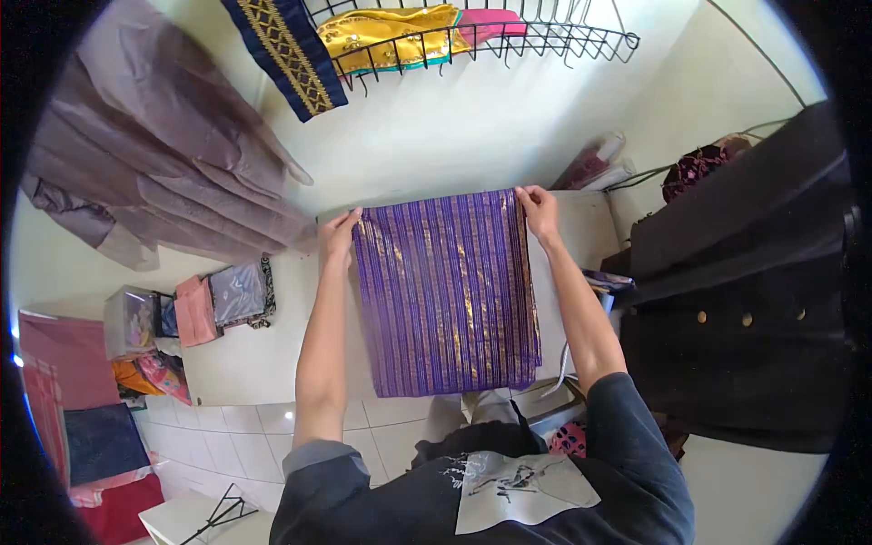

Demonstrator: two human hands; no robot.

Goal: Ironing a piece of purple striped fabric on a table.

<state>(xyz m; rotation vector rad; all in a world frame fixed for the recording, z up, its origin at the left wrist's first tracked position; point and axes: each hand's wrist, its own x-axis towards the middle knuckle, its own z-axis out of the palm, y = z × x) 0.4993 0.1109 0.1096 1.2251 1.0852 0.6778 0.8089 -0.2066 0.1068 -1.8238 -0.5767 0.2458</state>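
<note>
A purple striped cloth (443, 293) with gold metallic bands hangs spread between my hands. My left hand (338, 238) pinches its upper left corner, and my right hand (538, 210) grips the upper right corner. Layered edges along the right side show that the cloth is folded. Its lower edge reaches past the front edge of the white table (259, 361). Most of the table surface behind the cloth is hidden.
Folded garments (225, 300) and a clear plastic box (131, 320) sit at the table's left. Mauve sheer fabric (170, 150) hangs at upper left, a dark buttoned garment (742, 293) at right. Above, a black wire rack (572, 34) holds yellow cloth (388, 37).
</note>
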